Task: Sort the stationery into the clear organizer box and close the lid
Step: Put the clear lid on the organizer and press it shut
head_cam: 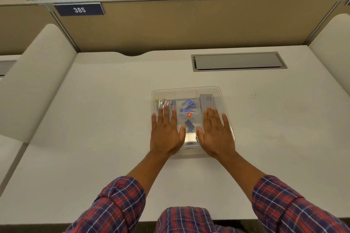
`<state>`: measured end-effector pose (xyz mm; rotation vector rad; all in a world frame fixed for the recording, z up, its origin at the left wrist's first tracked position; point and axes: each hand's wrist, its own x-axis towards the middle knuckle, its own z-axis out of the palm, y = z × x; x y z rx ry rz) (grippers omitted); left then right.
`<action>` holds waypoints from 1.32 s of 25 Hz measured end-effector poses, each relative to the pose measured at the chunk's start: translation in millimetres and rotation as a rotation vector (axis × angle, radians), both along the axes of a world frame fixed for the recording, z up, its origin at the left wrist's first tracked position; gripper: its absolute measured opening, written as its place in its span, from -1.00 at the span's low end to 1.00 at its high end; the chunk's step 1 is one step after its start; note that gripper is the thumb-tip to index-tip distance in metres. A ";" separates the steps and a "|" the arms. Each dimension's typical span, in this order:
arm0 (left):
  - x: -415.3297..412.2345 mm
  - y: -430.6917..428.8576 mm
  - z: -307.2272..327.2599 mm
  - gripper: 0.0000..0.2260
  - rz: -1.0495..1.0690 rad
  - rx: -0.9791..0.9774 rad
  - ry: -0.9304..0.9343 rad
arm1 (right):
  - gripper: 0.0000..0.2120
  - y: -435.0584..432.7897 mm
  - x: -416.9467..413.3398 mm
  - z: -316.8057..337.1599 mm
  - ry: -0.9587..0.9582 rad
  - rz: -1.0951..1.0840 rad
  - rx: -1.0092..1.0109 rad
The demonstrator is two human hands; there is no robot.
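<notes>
Looking down, in the head view, on a plain white desk top (94, 119), backed by a beige fabric partition (170, 28) and carrying a grey metal cable hatch (236, 61) well beyond the right fingertips.

Lying under both hands: the clear plastic organizer box (186, 89), with its transparent lid (190, 136) apparently on top. Pressing flat on that lid with the left hand (166, 134), fingers straight and spread, thumb pointing inward. Doing the same with the right hand (216, 134), palm down, fingers splayed, pinching nothing.

Showing through the plastic just past the left fingertips: a row of coloured-topped clips or pins (164, 103). Sitting between the two hands: small blue-and-white packets (187, 105) and a little orange-red piece (189, 115). Resting just beyond the right fingertips: a grey rectangular carton (207, 103).

Sorting appearing finished, with nothing loose lying on the desk around either hand. Closing looking like the step in hand. Not possible to tell whether the lid is seating fully all round; probably calling for pressure on the far corners, beyond both sets of fingertips.

Hiding the box's near edge under the heels of both palms. Running just outside each little finger: the side edges. Spreading wide outside each hand and ahead of the fingertips: open desk. Crossing below the checked red-and-blue sleeves (117, 200): the desk's front edge.
</notes>
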<state>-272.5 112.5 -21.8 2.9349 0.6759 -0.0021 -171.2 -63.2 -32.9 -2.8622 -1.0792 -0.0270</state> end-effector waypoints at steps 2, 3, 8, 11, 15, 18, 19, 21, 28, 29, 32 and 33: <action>-0.1 1.1 1.1 -0.29 -0.013 -0.015 0.013 | -0.30 6.2 -12.7 -1.0 0.020 0.012 0.015; -1.1 1.5 0.7 -0.31 -0.022 -0.018 0.013 | -0.31 11.6 -20.7 -2.1 0.024 0.032 0.019; -13.8 2.5 0.9 -0.35 -0.101 0.020 -0.019 | -0.33 29.8 -34.5 -1.7 0.021 0.045 0.034; -15.8 3.8 -0.2 -0.35 -0.107 0.021 -0.032 | -0.33 30.5 -34.7 -5.0 0.033 0.052 0.039; -19.5 4.7 -1.5 -0.34 -0.111 -0.010 -0.013 | -0.32 31.2 -36.7 -9.6 0.071 0.047 0.030; -10.9 10.6 1.4 -0.34 -0.079 -0.077 -0.035 | -0.31 35.8 -25.0 -3.5 0.126 0.059 0.041; -5.1 13.8 2.8 -0.34 -0.072 -0.083 -0.037 | -0.32 38.6 -18.1 1.1 0.137 0.058 0.054; 11.1 23.9 6.3 -0.32 -0.058 -0.039 -0.029 | -0.32 43.8 1.2 10.8 0.123 0.037 0.059; 77.0 62.9 13.6 -0.30 -0.136 -0.033 0.072 | -0.29 19.0 62.9 15.7 0.131 -0.127 -0.039; 86.0 61.0 13.4 -0.28 -0.154 -0.050 0.065 | -0.27 15.4 64.3 12.7 0.146 -0.119 -0.021; 99.0 49.7 10.3 -0.22 -0.146 -0.044 0.051 | -0.25 9.6 63.0 4.5 0.160 -0.100 0.034; 99.6 46.8 7.5 -0.21 -0.139 -0.025 0.043 | -0.25 8.1 62.5 2.4 0.149 -0.099 0.048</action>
